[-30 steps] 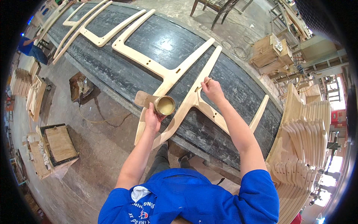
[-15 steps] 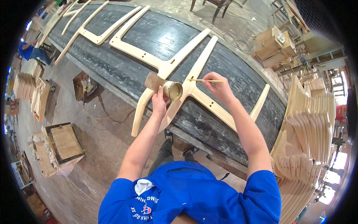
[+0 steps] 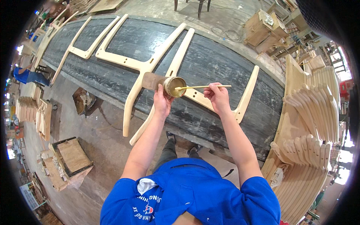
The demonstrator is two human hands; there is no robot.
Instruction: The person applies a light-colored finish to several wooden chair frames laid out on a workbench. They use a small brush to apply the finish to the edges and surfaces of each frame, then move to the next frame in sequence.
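Frames of pale, smooth wood [image 3: 146, 66] are laid across the long, black-topped table [image 3: 221, 56], with dark slots and round holes cut into their bars. Above the table's near side, a round, tan-smeared can [image 3: 170, 84] is gripped by the left hand [image 3: 163, 102], whose fingers are wrapped against it; a flat, brown, blade-like piece [image 3: 150, 80] is pointed from the can toward the table's left end, and whether the two are joined cannot be told. Also above the table, a thin, straight, yellow stick [image 3: 202, 87] is pinched between the thumb and fingers of the right hand [image 3: 219, 98], its tip being held inside the can's mouth. At the table's right end, curved, pale wooden parts [image 3: 313, 112] are stacked in rows. On the floor off the table's near edge, a dark, shallow tray [image 3: 78, 102] and a boxy, tan-topped wooden stand [image 3: 73, 155] are placed, and a blue-shirted person [image 3: 22, 75] is seen toward the table's left end.
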